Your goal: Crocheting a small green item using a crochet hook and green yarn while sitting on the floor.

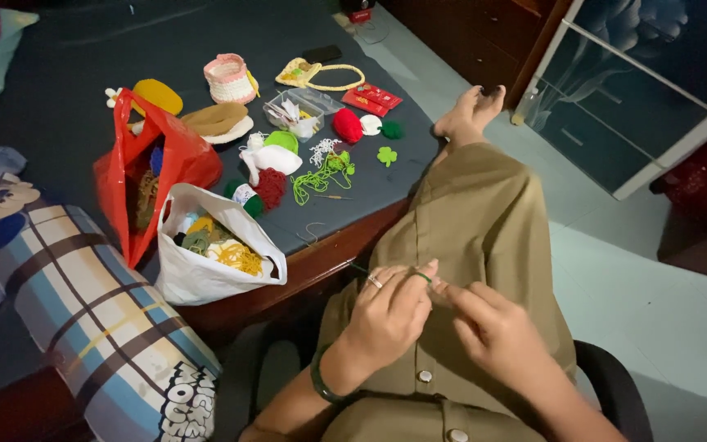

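My left hand [386, 315] and my right hand [488, 323] meet over my lap, fingertips pinched together around a thin green yarn loop [424, 277] that wraps my left index finger. A ring sits on a left finger and a dark bangle on that wrist. What the right fingers pinch is too small to make out. On the bed edge to the left lie loose green yarn [321, 176], a red crocheted piece [348, 125] and a small green clover shape [387, 155].
A white bag [198, 278] of yarn and a red bag [165, 160] stand on the dark bed sheet. A clear plastic box [308, 102], pink crocheted basket [229, 78] and plaid bolster [100, 319] lie nearby. Tiled floor and a cabinet are to the right.
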